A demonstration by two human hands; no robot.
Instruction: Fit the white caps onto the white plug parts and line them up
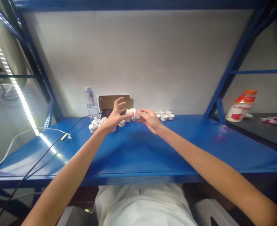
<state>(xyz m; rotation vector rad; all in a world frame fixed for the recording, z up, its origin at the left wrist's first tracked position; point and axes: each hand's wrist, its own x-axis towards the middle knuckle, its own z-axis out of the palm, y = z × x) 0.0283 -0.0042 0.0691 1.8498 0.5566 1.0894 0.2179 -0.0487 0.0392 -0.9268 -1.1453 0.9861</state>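
a glossy blue metal desk (152, 150) runs across the frame under a pale wall, framed by blue struts. we hold a small white plastic cap piece (134, 114) just above centre, raised off the desk so both hands can work it. our left hand (115, 117) pinches its left end, upper fingers spread loose; our right hand (150, 120) grips the other end, fingers curled. loose white cups (164, 116) sit either side, near a clear water bottle (91, 102) and a brown cardboard box (110, 102).

A glossy blue shelf (152, 150) carries small white cups (164, 116). At ten o'clock of them stands a clear bottle (91, 102) beside a brown cardboard box (110, 101). At three o'clock, a white jar (240, 108) wears orange lid and red print.
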